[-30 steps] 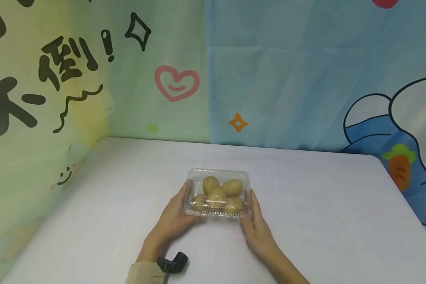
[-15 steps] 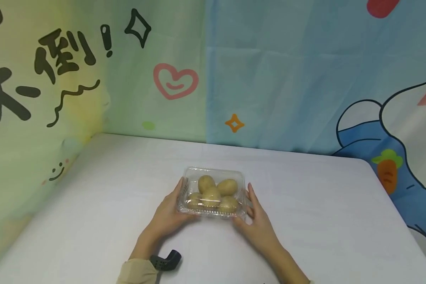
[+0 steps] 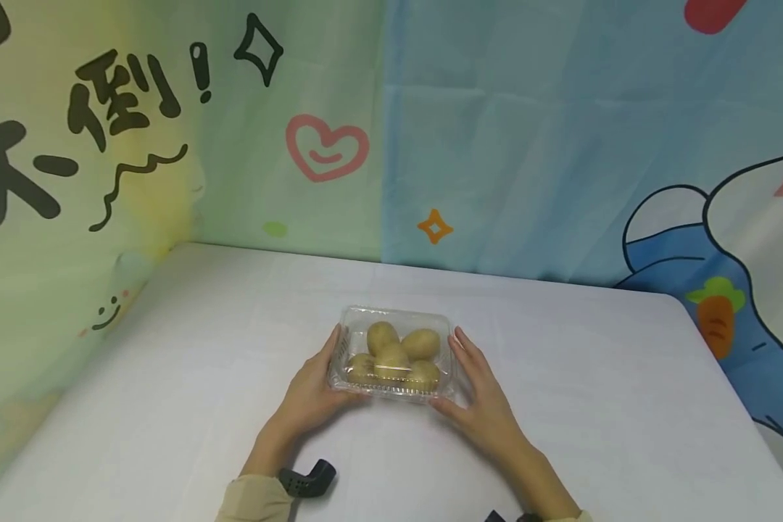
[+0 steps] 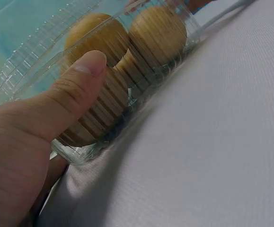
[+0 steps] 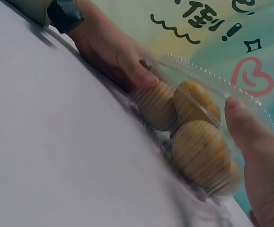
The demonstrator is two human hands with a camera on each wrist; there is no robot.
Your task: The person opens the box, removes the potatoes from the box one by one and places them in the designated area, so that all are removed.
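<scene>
A clear hinged plastic container (image 3: pixel 352 319) with several potatoes (image 3: pixel 421 344) inside is at the middle of the white table, its lid down. My left hand (image 3: pixel 309 395) grips its left end; in the left wrist view the thumb (image 4: pixel 82 75) presses the ribbed front wall. The right hand (image 3: pixel 489 409) is spread around the other end, with straight fingers beside the right wall and the thumb tip at the front corner. Seen from the right wrist, that thumb (image 5: pixel 238 113) stands up against the lid side, overlapping the plastic.
A white cloth covers the table (image 3: pixel 235 304). Behind it and to the left hang printed backdrop cloths (image 3: pixel 509 145) with cartoon drawings and lettering. A black strap with a bent black piece (image 3: pixel 309 478) is on the left wrist.
My right hand has loosened and shifted its fingers outward and up along the container's right side. The left hand keeps its grip, and the container stays nearly where it was.
</scene>
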